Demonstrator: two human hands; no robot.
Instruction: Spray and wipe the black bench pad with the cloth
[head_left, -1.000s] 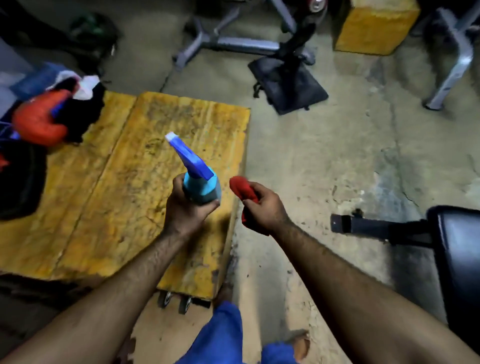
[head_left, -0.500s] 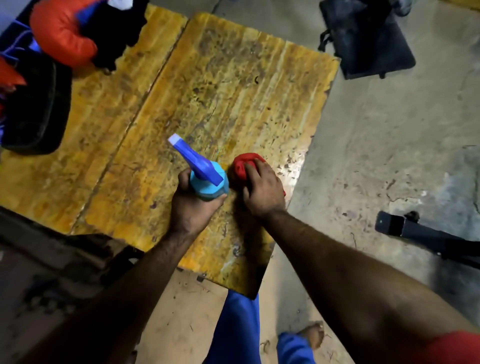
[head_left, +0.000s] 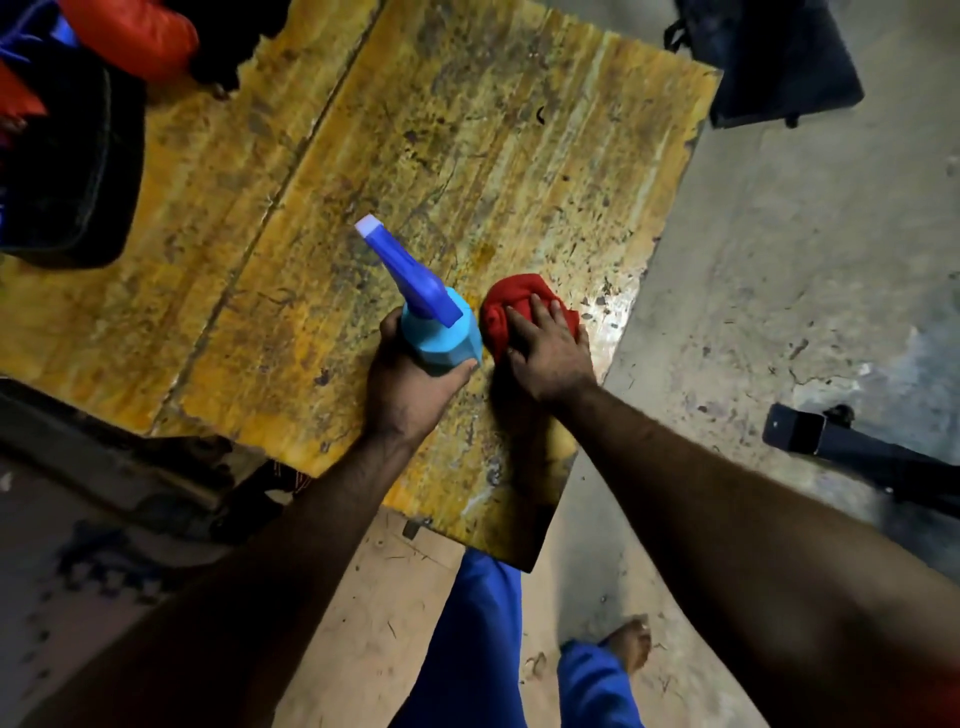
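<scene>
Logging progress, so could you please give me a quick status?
Left hand grips spray bottle. Right hand presses red cloth on yellow platform. Bench pad not in view.

Bare forearms (head_left: 727, 493), blue trousers (head_left: 467, 649), bare foot (head_left: 631, 647), red sleeve edge (head_left: 935, 696)

No lettering, label, brand, number or sign can be read anywhere here
</scene>
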